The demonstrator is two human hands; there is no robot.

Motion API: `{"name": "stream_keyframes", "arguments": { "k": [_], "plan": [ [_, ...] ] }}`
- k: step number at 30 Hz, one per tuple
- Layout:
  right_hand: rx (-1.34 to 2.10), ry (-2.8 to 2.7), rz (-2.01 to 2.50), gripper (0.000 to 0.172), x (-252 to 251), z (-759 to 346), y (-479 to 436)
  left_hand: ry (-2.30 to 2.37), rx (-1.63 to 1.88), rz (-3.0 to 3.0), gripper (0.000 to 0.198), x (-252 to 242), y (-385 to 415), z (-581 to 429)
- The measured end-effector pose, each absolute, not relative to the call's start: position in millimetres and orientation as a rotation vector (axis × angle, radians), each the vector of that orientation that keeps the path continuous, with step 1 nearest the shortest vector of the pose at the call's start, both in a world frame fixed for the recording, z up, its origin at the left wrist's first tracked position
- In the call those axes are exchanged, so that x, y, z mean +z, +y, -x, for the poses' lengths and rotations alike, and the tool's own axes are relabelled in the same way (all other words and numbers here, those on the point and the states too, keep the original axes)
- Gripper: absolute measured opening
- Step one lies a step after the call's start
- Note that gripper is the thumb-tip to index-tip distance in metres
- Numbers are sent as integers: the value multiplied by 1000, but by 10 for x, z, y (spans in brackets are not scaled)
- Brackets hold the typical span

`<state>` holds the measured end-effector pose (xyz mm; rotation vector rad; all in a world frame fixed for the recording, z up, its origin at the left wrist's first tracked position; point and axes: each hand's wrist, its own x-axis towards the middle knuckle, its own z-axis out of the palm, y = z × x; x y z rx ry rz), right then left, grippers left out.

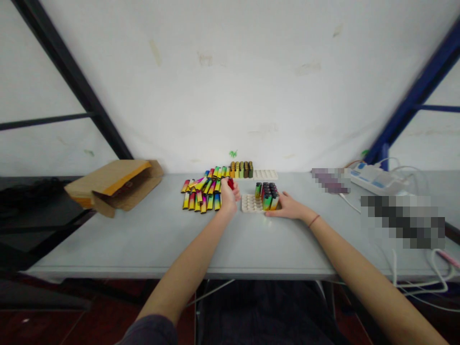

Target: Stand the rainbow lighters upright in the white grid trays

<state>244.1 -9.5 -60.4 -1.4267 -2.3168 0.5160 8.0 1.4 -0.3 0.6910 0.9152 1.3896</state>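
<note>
A pile of rainbow-coloured lighters (pixel 201 191) lies on the grey table (pixel 143 239). My left hand (pixel 229 195) is closed around a red lighter (pixel 230 182) beside the pile. A white slotted tray (pixel 251 203) sits in front of me, its right part filled with upright lighters (pixel 266 194). My right hand (pixel 289 207) rests against the tray's right side, fingers wrapped at its edge.
A second tray (pixel 265 174) with a row of upright lighters (pixel 241 168) stands behind. An open cardboard box (pixel 115 186) lies at the left. A white power strip (pixel 373 177) and cables (pixel 413 268) lie at the right. A white wall rises behind the table.
</note>
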Motion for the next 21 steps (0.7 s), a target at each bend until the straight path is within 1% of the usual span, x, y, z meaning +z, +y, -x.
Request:
{"name": "stream_keyframes", "arguments": {
  "k": [2, 4, 8, 9, 13, 15, 21],
  "plan": [
    [521, -2319, 1427, 81, -599, -2440, -97, 946, 1382, -774, 52, -43, 19, -98],
    [530, -2321, 1425, 80, -594, -2441, -98, 999, 1399, -945, 47, -100, 7, -120],
    [530, -2330, 1411, 77, -582, -2442, -100, 1022, 1457, -1447, 17, -208, -64, -163],
    [524, -2329, 1406, 77, -579, -2442, -101, 1009, 1452, -1560, 13, -224, -78, -172],
    [523, -2334, 1419, 76, -574, -2440, -105, 955, 1450, -1946, 13, -237, -66, -182],
    [528, -2337, 1429, 77, -575, -2439, -108, 930, 1438, -2045, 14, -231, -25, -161],
    [528, -2336, 1427, 81, -573, -2437, -109, 880, 1240, -1888, 15, -216, 76, -80]
  ]
}}
